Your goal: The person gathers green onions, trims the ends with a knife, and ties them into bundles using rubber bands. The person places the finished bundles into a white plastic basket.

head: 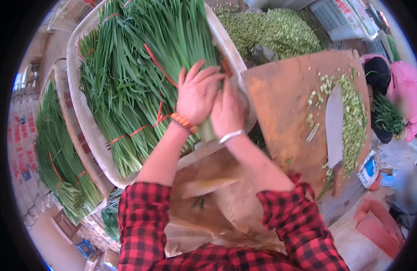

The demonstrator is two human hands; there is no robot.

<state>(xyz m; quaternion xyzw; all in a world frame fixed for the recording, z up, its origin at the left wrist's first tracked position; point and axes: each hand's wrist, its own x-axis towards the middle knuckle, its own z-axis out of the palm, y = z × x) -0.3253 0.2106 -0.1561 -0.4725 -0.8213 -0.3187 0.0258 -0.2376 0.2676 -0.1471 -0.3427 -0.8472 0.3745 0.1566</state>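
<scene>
Both hands lie close together on a bundle of garlic chives [198, 37], at the right side of a white plastic basket [71, 67]. My left hand [199, 96] wears an orange beaded bracelet and rests palm down, fingers spread. Against it, my right hand [229, 110], with a silver bangle at the wrist, lies along the bundle's right side. Its fingers point forward, and its grip is partly hidden. Leafy bundles tied with red bands [139, 130] fill the basket's left part, pale stem ends towards me.
Right of the basket is a wooden cutting board [279, 98] with a cleaver [334, 125] and chopped stems [354, 125]. Behind lies a heap of chopped greens [286, 34]. Another crate [69, 105] of chives stands left. A person in pink [406, 84] is at far right, near a red bag [381, 227].
</scene>
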